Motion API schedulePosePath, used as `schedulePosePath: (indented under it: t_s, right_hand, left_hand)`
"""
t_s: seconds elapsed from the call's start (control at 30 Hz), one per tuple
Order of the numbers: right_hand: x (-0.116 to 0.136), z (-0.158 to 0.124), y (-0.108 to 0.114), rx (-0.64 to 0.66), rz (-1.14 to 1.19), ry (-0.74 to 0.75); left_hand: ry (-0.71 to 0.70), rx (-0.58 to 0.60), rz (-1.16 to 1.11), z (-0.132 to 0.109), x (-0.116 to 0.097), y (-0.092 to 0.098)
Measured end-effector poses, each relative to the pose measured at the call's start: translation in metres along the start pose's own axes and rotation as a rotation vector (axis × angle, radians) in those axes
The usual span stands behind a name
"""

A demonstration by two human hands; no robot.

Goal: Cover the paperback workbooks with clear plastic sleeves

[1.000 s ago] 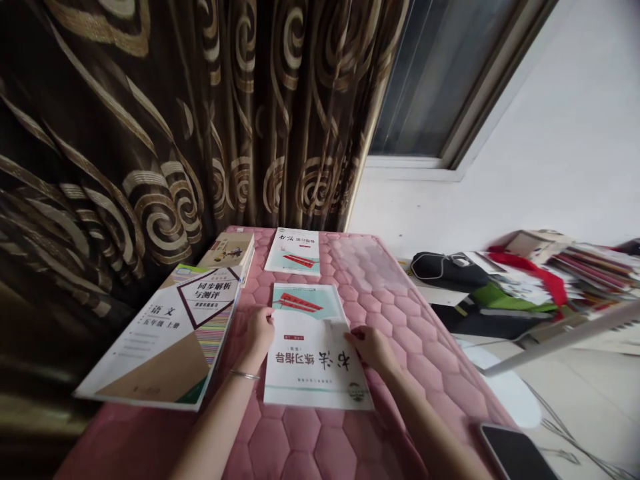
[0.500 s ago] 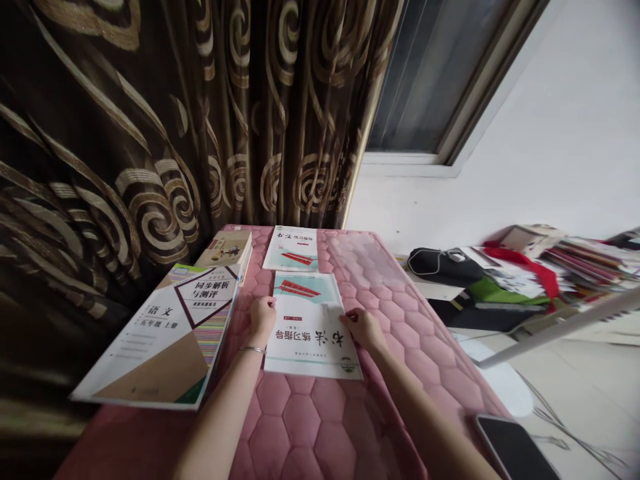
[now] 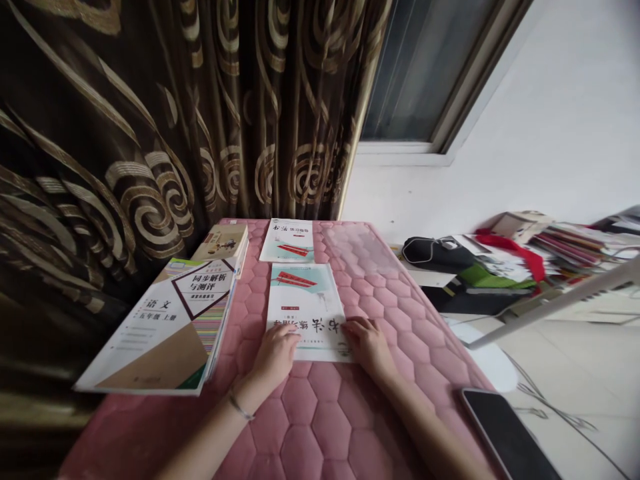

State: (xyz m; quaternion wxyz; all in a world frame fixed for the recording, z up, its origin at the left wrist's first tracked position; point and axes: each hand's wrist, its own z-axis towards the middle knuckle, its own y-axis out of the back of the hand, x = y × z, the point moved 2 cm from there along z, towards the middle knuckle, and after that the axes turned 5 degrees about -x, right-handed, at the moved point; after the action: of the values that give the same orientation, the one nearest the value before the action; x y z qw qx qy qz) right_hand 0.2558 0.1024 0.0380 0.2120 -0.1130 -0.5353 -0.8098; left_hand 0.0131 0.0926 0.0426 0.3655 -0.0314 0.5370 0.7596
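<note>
A thin white workbook [image 3: 310, 307] with a teal band, a red picture and Chinese characters lies flat on the pink quilted tabletop, its cover upside down to me. My left hand [image 3: 277, 353], with a bracelet at the wrist, rests its outstretched fingers on the workbook's lower left part. Along the right edge, near the lower right corner, the fingers of my right hand [image 3: 369, 343] lie against the cover. Just beyond it sits a matching workbook [image 3: 289, 239], its cover upright. To the left, a larger workbook [image 3: 160, 333] tops a stack, with a tan-covered book [image 3: 220, 241] behind it.
A dark-screened phone [image 3: 505, 427] lies at the table's right front. Patterned curtains [image 3: 150, 187] hang along the left and back. Beyond the right edge are a black pouch [image 3: 435, 252], piled papers and books [image 3: 570, 243], and a white stand arm [image 3: 550, 303].
My left hand has slid toward me, from the workbook's left edge onto its lower left part, fingers now stretched out. My right hand has moved down the right edge. The workbook stays put.
</note>
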Motion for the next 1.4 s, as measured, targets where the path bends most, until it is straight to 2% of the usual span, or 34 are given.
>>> schedulePosePath:
  t_s: [0.1,0.2,0.33,0.47,0.67,0.77,0.9,1.0,1.23,1.4]
  right_hand:
    - [0.002,-0.014,0.011,-0.012,-0.033,-0.04]
    - [0.025,-0.024,0.013,0.018,-0.02,0.02]
    - [0.065,-0.036,0.0,0.102,0.11,0.182]
    - [0.076,-0.04,-0.012,0.091,0.115,0.189]
    - [0.061,-0.038,-0.011,0.104,0.126,0.21]
    - [0.041,-0.04,-0.005,0.094,0.119,0.213]
    - [0.005,-0.047,0.004,0.066,0.118,0.185]
    - [-0.013,-0.049,0.011,0.065,0.159,0.191]
    - [-0.016,-0.048,0.018,0.085,0.183,0.231]
    - [-0.008,-0.049,0.019,0.067,0.142,0.207]
  left_hand:
    - [-0.029,0.034,-0.058,-0.013,-0.004,0.006]
    - [-0.046,0.066,-0.067,-0.015,-0.01,0.008]
    - [-0.031,0.078,0.005,-0.013,-0.018,0.003]
    - [-0.056,0.068,0.04,-0.013,-0.018,-0.001]
    - [-0.161,0.061,0.076,-0.015,-0.012,0.005]
    - [-0.179,0.035,0.131,-0.021,-0.001,0.019]
    - [-0.126,0.032,0.161,-0.034,0.021,0.04]
    - [-0.109,0.052,0.138,-0.041,0.034,0.048]
    - [-0.13,0.058,0.1,-0.044,0.043,0.045]
    - [-0.11,0.083,0.142,-0.04,0.029,0.051]
